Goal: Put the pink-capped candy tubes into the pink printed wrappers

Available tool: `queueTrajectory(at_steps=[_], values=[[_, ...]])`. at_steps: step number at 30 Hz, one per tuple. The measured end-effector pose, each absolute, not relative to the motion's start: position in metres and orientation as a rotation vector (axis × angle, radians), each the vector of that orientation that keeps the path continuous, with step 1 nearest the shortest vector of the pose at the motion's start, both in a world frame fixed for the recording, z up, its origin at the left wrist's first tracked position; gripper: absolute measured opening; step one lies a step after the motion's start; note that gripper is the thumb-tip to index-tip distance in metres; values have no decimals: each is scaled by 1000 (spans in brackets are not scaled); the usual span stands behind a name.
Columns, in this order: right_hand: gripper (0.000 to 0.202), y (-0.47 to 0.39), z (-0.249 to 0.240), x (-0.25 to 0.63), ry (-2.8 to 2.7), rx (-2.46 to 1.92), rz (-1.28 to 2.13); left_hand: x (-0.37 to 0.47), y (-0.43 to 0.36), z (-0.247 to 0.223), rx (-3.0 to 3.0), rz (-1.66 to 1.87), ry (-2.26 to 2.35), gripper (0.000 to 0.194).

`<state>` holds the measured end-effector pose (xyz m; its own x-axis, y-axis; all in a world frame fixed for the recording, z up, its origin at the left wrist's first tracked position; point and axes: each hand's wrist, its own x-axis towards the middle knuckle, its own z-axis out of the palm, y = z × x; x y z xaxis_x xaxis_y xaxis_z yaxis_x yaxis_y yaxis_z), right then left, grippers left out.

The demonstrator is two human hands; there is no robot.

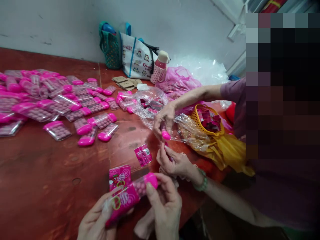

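Near the bottom of the head view, my left hand (100,216) grips a printed pink sleeve (125,201) between thumb and fingers. My right hand (165,203) pinches the bright pink cap of a clear container (140,187) filled with pink balls. The container's lower end sits inside the sleeve, and its capped end sticks out at the upper right. Just behind my left hand, another printed pink packet (120,175) lies on the red table (87,166). A smaller pink packet (143,155) lies flat farther back.
Many pink-capped containers (58,130) are heaped at the left. Close on the right, another person's hands (175,163) hold pink-capped pieces. Beyond are a yellow basket (197,116) of pink packets, plastic bags, a bottle (160,68), a tote bag (136,56) and brown cards (125,82).
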<state>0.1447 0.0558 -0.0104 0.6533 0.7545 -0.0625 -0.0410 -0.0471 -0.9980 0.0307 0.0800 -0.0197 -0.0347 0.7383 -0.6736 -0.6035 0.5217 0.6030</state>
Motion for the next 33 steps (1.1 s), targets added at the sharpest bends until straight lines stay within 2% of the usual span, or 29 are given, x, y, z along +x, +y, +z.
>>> queueTrajectory(at_steps=[5,11,15,18,23,28,33], values=[[24,49,3,181,-825,-1590,652,23,83,-19,244,1186,1115,21],[31,45,4,183,-1096,-1628,855,22,83,-17,270,1233,1083,21],[19,55,14,175,-1256,-1621,1026,16,83,-12,364,1140,1045,17],[18,64,22,178,-1511,-1576,1065,10,87,-11,458,1073,1040,16],[25,66,25,185,-1708,-1556,1158,8,91,-14,502,940,1037,19],[19,66,20,186,-1673,-1564,1119,10,93,-12,353,904,966,22],[22,66,11,184,-1412,-1630,1186,15,89,-12,312,930,867,51]])
